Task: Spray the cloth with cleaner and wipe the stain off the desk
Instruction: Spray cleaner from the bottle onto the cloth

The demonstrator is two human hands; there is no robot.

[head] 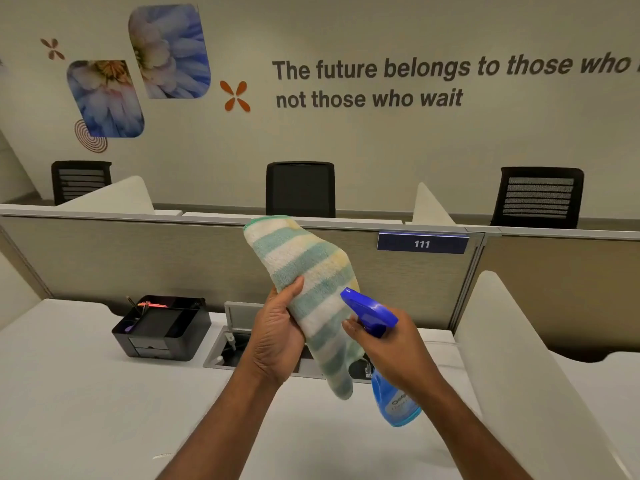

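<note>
The task looks to be at its first part. In the middle of the frame the left hand (277, 337) is closed around a striped cloth (311, 289) and holds it up above the worktop (86, 393). The right hand (388, 348) is wrapped around the neck of a blue spray bottle (381, 358), with fingers at the trigger and the nozzle just beside the cloth, pointing at it. I cannot see any spray in the air, so I judge the spraying is only starting or under way. The wiping is still left, and no stain is visible on the worktop. The cloth is a soft, fluffy towel with green, white and pale yellow stripes, folded and hanging down, and it does not look clearly wet.
</note>
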